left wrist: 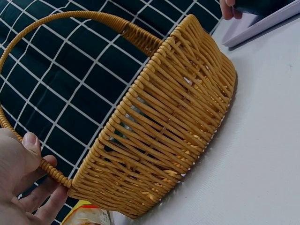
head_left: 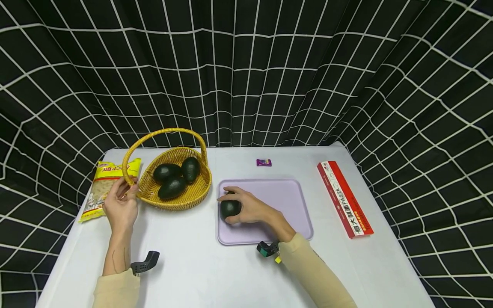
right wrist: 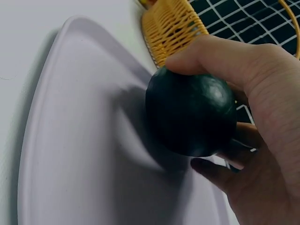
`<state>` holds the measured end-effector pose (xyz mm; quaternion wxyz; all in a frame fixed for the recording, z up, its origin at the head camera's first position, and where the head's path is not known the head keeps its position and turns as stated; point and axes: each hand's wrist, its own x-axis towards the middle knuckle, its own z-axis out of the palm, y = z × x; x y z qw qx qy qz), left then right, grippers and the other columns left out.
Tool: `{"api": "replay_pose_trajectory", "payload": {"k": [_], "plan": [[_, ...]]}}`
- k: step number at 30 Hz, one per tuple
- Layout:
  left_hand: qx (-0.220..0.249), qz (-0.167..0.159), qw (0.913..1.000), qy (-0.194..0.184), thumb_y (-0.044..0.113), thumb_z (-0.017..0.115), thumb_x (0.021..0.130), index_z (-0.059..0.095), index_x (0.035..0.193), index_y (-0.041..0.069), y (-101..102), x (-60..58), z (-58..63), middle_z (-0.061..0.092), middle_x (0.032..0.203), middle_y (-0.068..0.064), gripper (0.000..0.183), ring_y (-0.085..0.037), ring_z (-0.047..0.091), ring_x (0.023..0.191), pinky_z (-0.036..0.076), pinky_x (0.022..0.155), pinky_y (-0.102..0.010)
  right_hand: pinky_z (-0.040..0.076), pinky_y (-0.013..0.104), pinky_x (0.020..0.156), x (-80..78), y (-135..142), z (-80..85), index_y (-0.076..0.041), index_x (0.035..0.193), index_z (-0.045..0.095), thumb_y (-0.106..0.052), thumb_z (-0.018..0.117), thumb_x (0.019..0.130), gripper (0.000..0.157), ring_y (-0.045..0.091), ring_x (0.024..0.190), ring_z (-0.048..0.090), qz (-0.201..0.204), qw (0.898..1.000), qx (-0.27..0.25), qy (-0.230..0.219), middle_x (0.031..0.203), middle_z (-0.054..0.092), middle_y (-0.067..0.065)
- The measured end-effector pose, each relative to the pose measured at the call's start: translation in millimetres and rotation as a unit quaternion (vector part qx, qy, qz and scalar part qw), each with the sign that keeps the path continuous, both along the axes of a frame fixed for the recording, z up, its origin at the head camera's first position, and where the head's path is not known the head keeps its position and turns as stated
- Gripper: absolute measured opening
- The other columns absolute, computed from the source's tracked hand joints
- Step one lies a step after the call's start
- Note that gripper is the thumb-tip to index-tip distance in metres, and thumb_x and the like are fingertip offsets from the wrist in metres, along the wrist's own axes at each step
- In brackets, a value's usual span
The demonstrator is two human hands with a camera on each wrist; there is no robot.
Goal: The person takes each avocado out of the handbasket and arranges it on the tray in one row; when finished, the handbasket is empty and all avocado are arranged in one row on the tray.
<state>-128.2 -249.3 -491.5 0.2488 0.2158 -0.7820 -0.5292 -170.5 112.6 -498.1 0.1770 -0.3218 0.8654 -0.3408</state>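
Observation:
My left hand (head_left: 122, 204) grips the handle of a yellow wicker basket (left wrist: 154, 122) near its left base. Three dark green avocados (head_left: 172, 187) lie inside the basket, which stands at the back left of the table. In my right hand (head_left: 250, 207) is another avocado (right wrist: 190, 112), held between thumb and fingers. It is over the left part of a pale purple tray (head_left: 269, 188), with its shadow on the tray floor in the right wrist view. Whether its underside touches the tray I cannot tell.
A yellow snack bag (head_left: 98, 188) lies left of the basket, partly behind my left hand. Behind the tray is a small purple packet (head_left: 263, 162). A long red and white pasta box (head_left: 344, 199) lies to the tray's right. A black grid-patterned curtain (head_left: 231, 77) surrounds the white table (head_left: 185, 256).

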Motion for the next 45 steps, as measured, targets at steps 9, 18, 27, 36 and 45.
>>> {"api": "replay_pose_trajectory", "payload": {"k": [9, 18, 27, 36, 45], "plan": [[0.004, -0.002, 1.0000, 0.004, 0.017, 0.068, 0.102, 0.064, 0.143, 0.011, -1, -0.5, 0.7, 0.070, 0.135, -0.016, 0.041, 0.000, 0.064, 0.113, 0.050, 0.086, -0.005, 0.038, 0.054, 0.120, -1.2, 2, 3.6, -0.021, 0.142, 0.066, -0.023, 0.081, 0.080, 0.064, 0.034, 0.151, 0.038, 0.005, 1.000, 0.017, 0.005, 0.166, 0.038, 0.009], [0.005, 0.001, 1.0000, 0.001, 0.018, 0.068, 0.102, 0.064, 0.142, 0.012, 1, -2.4, 1.2, 0.071, 0.135, -0.015, 0.040, 0.001, 0.064, 0.112, 0.050, 0.087, -0.005, 0.035, 0.053, 0.124, -2.0, 1, 3.5, -0.021, 0.143, 0.064, -0.028, 0.084, 0.081, 0.065, 0.033, 0.154, 0.034, 0.007, 1.000, 0.026, -0.004, 0.169, 0.034, 0.009], [0.000, 0.005, 0.9999, -0.011, 0.020, 0.067, 0.103, 0.064, 0.143, 0.013, 1, -1.0, 1.1, 0.071, 0.136, -0.013, 0.041, -0.005, 0.065, 0.117, 0.051, 0.088, -0.007, 0.036, 0.053, 0.123, -0.6, -1, 2.6, -0.021, 0.143, 0.064, -0.028, 0.086, 0.082, 0.065, 0.032, 0.153, 0.035, -0.001, 1.000, 0.023, -0.003, 0.167, 0.036, 0.007], [0.008, -0.004, 1.0000, 0.001, 0.017, 0.067, 0.103, 0.064, 0.142, 0.010, 2, -1.6, -0.5, 0.072, 0.134, -0.012, 0.039, 0.001, 0.064, 0.113, 0.051, 0.089, -0.007, 0.036, 0.055, 0.123, -1.2, 1, 3.9, -0.025, 0.145, 0.062, -0.038, 0.086, 0.082, 0.069, 0.029, 0.154, 0.034, -0.010, 1.000, 0.027, 0.003, 0.167, 0.036, 0.005], [0.001, 0.000, 1.0000, -0.005, 0.017, 0.068, 0.102, 0.064, 0.142, 0.011, 0, -0.3, 2.0, 0.071, 0.135, -0.014, 0.041, 0.000, 0.064, 0.113, 0.051, 0.087, -0.006, 0.035, 0.046, 0.125, -5.7, -15, 27.1, -0.025, 0.150, 0.057, -0.048, 0.076, 0.092, 0.065, 0.019, 0.150, 0.042, -0.065, 0.996, -0.046, 0.046, 0.161, 0.049, -0.002]]}}
